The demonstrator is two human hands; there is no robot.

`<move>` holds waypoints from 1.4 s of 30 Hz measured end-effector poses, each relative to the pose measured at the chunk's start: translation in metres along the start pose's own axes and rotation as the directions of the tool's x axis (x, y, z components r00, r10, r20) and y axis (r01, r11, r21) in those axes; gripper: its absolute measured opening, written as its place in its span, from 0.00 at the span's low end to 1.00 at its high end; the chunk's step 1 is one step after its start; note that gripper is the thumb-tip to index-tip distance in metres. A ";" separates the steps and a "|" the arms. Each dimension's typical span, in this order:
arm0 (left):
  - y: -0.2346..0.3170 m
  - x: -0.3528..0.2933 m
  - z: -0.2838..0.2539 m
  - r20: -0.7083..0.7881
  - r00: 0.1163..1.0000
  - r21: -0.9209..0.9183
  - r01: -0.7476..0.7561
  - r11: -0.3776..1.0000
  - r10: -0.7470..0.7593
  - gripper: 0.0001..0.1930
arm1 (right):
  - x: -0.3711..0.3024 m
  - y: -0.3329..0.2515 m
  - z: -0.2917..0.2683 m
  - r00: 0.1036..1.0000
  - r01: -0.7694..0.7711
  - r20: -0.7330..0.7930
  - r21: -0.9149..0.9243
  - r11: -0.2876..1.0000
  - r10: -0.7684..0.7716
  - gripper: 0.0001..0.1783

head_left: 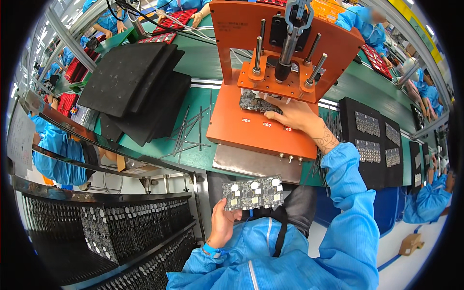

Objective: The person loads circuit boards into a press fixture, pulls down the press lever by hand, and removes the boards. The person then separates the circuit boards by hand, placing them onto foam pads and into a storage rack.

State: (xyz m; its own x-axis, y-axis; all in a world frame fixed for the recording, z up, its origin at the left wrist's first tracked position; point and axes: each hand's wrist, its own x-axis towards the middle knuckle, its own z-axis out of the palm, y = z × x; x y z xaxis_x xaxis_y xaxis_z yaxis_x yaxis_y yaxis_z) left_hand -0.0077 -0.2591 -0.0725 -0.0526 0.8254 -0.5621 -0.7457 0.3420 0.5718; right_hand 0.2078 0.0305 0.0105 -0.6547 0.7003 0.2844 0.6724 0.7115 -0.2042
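In front of my body, my left hand (225, 221) grips the lower left corner of a circuit board panel (253, 193) with round white and square pale parts. My right hand (296, 114) reaches under the raised plate (285, 79) of an orange test press (224, 113). Its thumb and fingers are on the right end of another circuit board panel (251, 102) in the press. The plate and my own hand partly hide those fingertips. A metal toggle clamp (289, 43) rises above the plate, and several small red displays glow on the base.
Black foam sheets (123, 72) lie stacked left of the press, near thin dark strips (191, 133). On the right, black foam (360, 164) carries several board panels (368, 151). A rack (116, 232) full of upright boards stands lower left. Co-workers in blue surround the green benches.
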 end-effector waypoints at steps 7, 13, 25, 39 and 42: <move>0.005 -0.006 0.008 0.011 0.998 0.155 -0.055 0.986 0.054 0.17 | 0.001 0.000 -0.002 0.999 -0.010 0.040 0.019 1.000 0.009 0.29; 0.006 -0.013 0.010 -0.028 0.998 0.178 -0.055 0.982 0.061 0.17 | -0.002 -0.008 -0.011 0.999 -0.007 0.040 -0.014 1.000 0.007 0.30; -0.001 -0.018 -0.002 0.029 0.996 0.185 -0.087 0.979 0.083 0.20 | 0.001 -0.002 -0.006 0.998 0.067 0.012 -0.063 0.996 -0.066 0.30; 0.000 -0.018 0.002 0.013 0.998 0.196 -0.064 0.979 0.063 0.19 | 0.000 0.000 -0.005 0.997 -0.001 0.082 0.022 1.000 -0.001 0.31; 0.001 -0.016 0.001 0.023 0.998 0.204 -0.055 0.977 0.052 0.19 | -0.001 0.003 -0.004 0.996 0.085 -0.027 -0.077 0.993 -0.088 0.30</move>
State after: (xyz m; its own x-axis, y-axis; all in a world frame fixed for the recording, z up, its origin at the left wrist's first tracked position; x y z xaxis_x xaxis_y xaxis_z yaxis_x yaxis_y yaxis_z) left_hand -0.0071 -0.2713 -0.0620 -0.0756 0.8520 -0.5180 -0.5905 0.3804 0.7118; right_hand 0.2120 0.0317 0.0131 -0.7018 0.6334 0.3260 0.6386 0.7622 -0.1061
